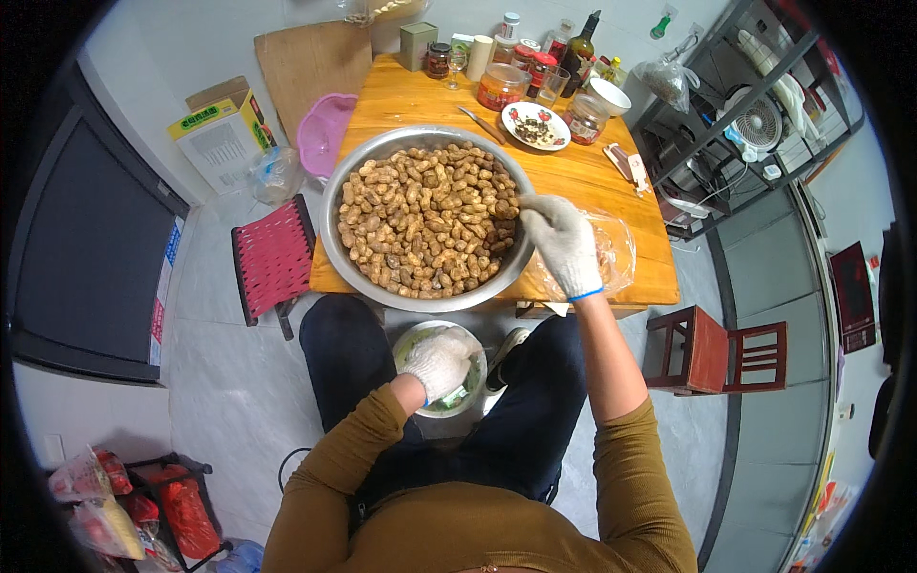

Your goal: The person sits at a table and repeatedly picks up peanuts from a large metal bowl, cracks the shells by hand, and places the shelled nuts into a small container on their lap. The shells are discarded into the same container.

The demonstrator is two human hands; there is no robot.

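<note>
A wide metal basin (pixel 337 268) full of unshelled peanuts (pixel 430 218) stands at the front of the wooden table (pixel 408 93). My right hand (pixel 562 240), in a white knit glove with a blue cuff, is at the basin's right rim. Its fingertips blur there, and I cannot see whether they hold anything. Under that hand lies a clear plastic bag (pixel 617 251) with brownish contents. My left hand (pixel 440 358), gloved the same way, is over a round white bin (pixel 410 335) between my knees. Its fingers are curled, and what they might hold is hidden.
Behind the basin are a knife (pixel 483 126), a patterned plate (pixel 557 136) with dark bits, a white bowl (pixel 609 97) and several jars and bottles (pixel 501 87). A pink woven stool (pixel 274 252) stands left, a red wooden chair (pixel 706 351) right.
</note>
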